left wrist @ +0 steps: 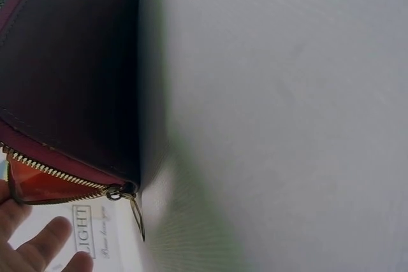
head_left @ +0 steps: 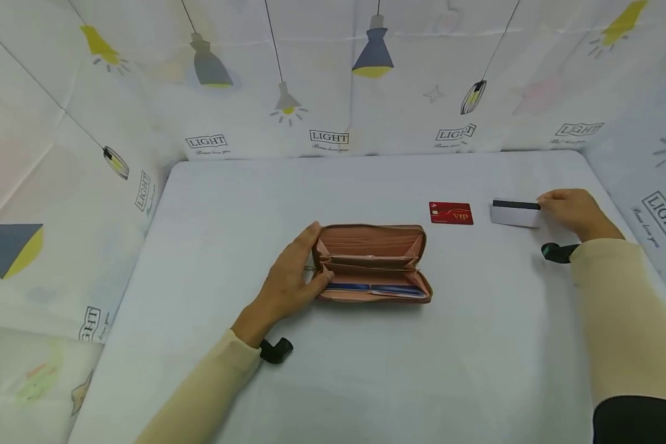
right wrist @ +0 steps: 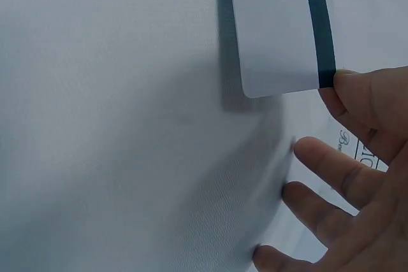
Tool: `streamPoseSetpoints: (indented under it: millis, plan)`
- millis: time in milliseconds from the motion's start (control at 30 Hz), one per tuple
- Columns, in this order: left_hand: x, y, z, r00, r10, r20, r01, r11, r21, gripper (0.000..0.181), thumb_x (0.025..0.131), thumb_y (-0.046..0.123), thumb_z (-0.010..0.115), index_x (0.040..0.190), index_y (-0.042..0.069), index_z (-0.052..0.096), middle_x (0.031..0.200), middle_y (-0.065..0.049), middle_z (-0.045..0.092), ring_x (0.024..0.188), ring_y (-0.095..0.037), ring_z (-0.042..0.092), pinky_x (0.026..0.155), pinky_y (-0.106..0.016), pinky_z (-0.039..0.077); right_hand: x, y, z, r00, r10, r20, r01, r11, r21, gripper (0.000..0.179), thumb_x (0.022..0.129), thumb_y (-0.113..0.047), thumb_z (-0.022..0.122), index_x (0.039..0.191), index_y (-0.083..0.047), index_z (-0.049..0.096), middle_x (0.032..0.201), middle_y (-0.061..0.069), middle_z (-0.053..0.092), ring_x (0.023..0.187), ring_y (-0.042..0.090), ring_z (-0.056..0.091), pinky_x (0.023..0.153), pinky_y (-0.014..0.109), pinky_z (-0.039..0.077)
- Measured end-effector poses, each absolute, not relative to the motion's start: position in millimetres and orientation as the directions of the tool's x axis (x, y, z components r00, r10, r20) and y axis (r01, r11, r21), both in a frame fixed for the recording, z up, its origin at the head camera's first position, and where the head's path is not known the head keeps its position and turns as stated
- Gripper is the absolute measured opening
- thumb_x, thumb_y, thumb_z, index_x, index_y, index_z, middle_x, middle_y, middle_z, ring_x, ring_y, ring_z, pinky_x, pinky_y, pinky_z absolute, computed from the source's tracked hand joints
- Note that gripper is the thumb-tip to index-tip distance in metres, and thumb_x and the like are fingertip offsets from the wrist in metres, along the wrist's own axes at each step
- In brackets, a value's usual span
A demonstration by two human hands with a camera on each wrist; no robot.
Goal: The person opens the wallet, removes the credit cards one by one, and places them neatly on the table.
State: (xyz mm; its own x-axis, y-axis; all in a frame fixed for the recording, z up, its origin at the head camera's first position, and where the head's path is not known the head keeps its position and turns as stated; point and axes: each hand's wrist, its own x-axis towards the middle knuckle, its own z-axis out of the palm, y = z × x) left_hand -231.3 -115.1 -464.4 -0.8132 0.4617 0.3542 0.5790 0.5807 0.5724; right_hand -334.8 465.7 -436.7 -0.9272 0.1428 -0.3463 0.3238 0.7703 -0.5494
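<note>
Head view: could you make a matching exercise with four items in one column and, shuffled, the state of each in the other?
1. Wallet
2. Red card
3. White card
4. Left hand

A. Pinched by the right hand
B. Grips one end of something unzipped
C. Lies untouched on the table
D. Stands open, showing its compartments

Pairs: 1-D, 2-C, 3-A, 4-B
</note>
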Motion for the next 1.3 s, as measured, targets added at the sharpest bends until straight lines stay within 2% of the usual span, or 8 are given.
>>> streamPoseSetpoints:
  millis: [167, 267, 467, 700, 900, 1067, 1233, 1300]
  plan:
    - [-231, -117, -465, -0.81, 0.465, 0.358, 0.584, 0.581, 0.567, 0.088, 0.097, 0.025, 0.072, 0.166, 0.005, 0.021, 0.168, -0.016, 0.032, 0.153, -0.034, 0.036, 0.121, -0.055, 0.034, -343, 454, -442, -0.949, 0.129, -0.289, 0.258, 0.844, -0.469, 0.064, 0.109, -0.045, 0.032, 0.137, 0.009, 0.052, 0.141, 0.036, 0.043, 0.128, 0.054, 0.035, 0.103, 0.069, 0.031]
    - [-232, -117, -464, -0.803, 0.469, 0.367, 0.593, 0.573, 0.566, 0.088, 0.097, 0.024, 0.072, 0.166, 0.005, 0.021, 0.168, -0.018, 0.032, 0.153, -0.034, 0.036, 0.121, -0.055, 0.034, -345, 450, -444, -0.952, 0.135, -0.275, 0.252, 0.858, -0.448, 0.059, 0.11, -0.04, 0.034, 0.134, 0.01, 0.055, 0.138, 0.037, 0.045, 0.127, 0.056, 0.037, 0.101, 0.069, 0.034]
    - [-232, -118, -465, -0.788, 0.477, 0.389, 0.614, 0.556, 0.56, 0.088, 0.097, 0.022, 0.073, 0.166, 0.003, 0.021, 0.166, -0.021, 0.033, 0.153, -0.034, 0.035, 0.121, -0.054, 0.034, -345, 444, -446, -0.955, 0.161, -0.251, 0.256, 0.874, -0.413, 0.052, 0.111, -0.033, 0.039, 0.134, 0.009, 0.058, 0.142, 0.041, 0.043, 0.137, 0.063, 0.032, 0.108, 0.072, 0.031]
    - [-231, -117, -464, -0.79, 0.478, 0.385, 0.611, 0.553, 0.567, 0.087, 0.098, 0.022, 0.071, 0.166, 0.003, 0.021, 0.167, -0.02, 0.032, 0.153, -0.034, 0.035, 0.121, -0.054, 0.033, -347, 441, -448, -0.964, 0.166, -0.209, 0.237, 0.892, -0.386, 0.049, 0.109, -0.031, 0.044, 0.132, 0.008, 0.06, 0.142, 0.045, 0.043, 0.138, 0.065, 0.031, 0.111, 0.072, 0.028]
    - [-232, -117, -464, -0.78, 0.478, 0.404, 0.624, 0.552, 0.553, 0.087, 0.097, 0.022, 0.072, 0.164, 0.0, 0.023, 0.165, -0.022, 0.035, 0.152, -0.035, 0.037, 0.121, -0.053, 0.034, -346, 440, -449, -0.95, 0.197, -0.242, 0.281, 0.878, -0.388, 0.069, 0.108, -0.051, 0.035, 0.141, 0.006, 0.052, 0.15, 0.045, 0.034, 0.142, 0.064, 0.025, 0.113, 0.074, 0.024]
    - [-233, -117, -464, -0.76, 0.489, 0.428, 0.65, 0.559, 0.515, 0.086, 0.097, 0.023, 0.073, 0.163, -0.003, 0.025, 0.164, -0.023, 0.036, 0.151, -0.035, 0.039, 0.12, -0.053, 0.035, -338, 440, -449, -0.93, 0.241, -0.278, 0.347, 0.824, -0.449, 0.091, 0.102, -0.07, 0.029, 0.155, 0.004, 0.037, 0.161, 0.041, 0.021, 0.148, 0.061, 0.016, 0.113, 0.076, 0.022]
    - [-232, -118, -462, -0.778, 0.486, 0.399, 0.628, 0.576, 0.523, 0.085, 0.098, 0.025, 0.071, 0.164, -0.001, 0.023, 0.167, -0.02, 0.033, 0.152, -0.033, 0.037, 0.122, -0.051, 0.034, -331, 438, -443, -0.921, 0.247, -0.302, 0.374, 0.779, -0.503, 0.1, 0.099, -0.076, 0.028, 0.165, 0.0, 0.018, 0.166, 0.038, 0.006, 0.151, 0.061, 0.008, 0.112, 0.079, 0.02]
    - [-231, -119, -462, -0.79, 0.48, 0.382, 0.613, 0.585, 0.531, 0.085, 0.099, 0.025, 0.07, 0.165, 0.0, 0.022, 0.167, -0.018, 0.032, 0.153, -0.033, 0.036, 0.122, -0.051, 0.033, -330, 433, -438, -0.92, 0.253, -0.298, 0.378, 0.772, -0.511, 0.1, 0.099, -0.076, 0.029, 0.166, -0.003, 0.015, 0.168, 0.035, 0.001, 0.152, 0.06, 0.006, 0.113, 0.078, 0.02]
